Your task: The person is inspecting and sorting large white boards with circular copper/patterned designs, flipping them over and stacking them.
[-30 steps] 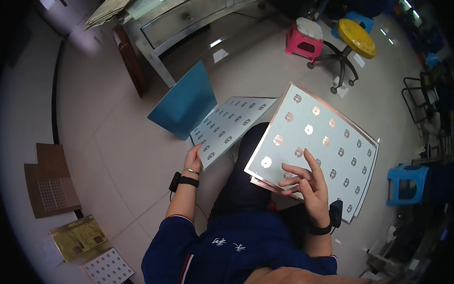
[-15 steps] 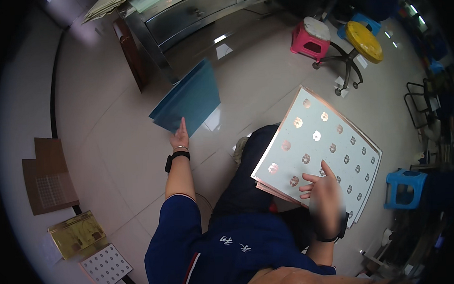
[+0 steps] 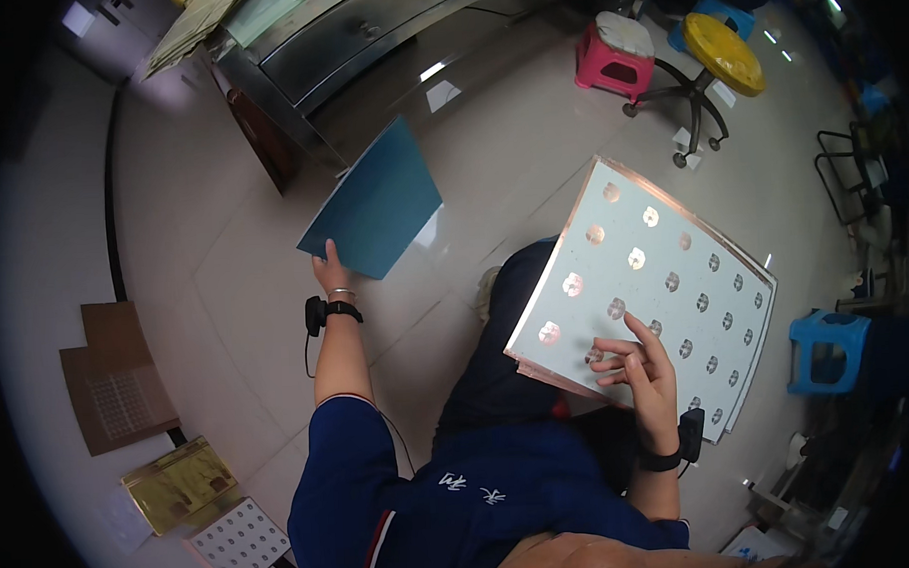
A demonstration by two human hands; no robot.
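Note:
My left hand point(image 3: 332, 270) grips the near left edge of a teal sheet point(image 3: 377, 202), thumb on top; its other fingers are hidden under it. That sheet is tilted above the floor, to the left of my legs. On my right thigh rests a stack of white panels point(image 3: 665, 277) with copper edges and rows of round copper and dark marks. Above the stack's near side is my right hand point(image 3: 646, 372), its fingers apart and holding nothing. Whether its fingertips touch the top panel, I cannot tell.
A metal desk point(image 3: 341, 48) stands ahead on the left. Farther right are a pink stool point(image 3: 612, 73), a yellow wheeled stool point(image 3: 724, 54) and a blue stool point(image 3: 827, 351). Brown cardboard point(image 3: 118, 381), a gold panel point(image 3: 179, 484) and another dotted panel point(image 3: 241, 542) line the left wall.
My left hand has shifted left along the teal sheet's near edge, its thumb now over the top. My right hand has moved slightly, with fingers still spread. The view has turned a little.

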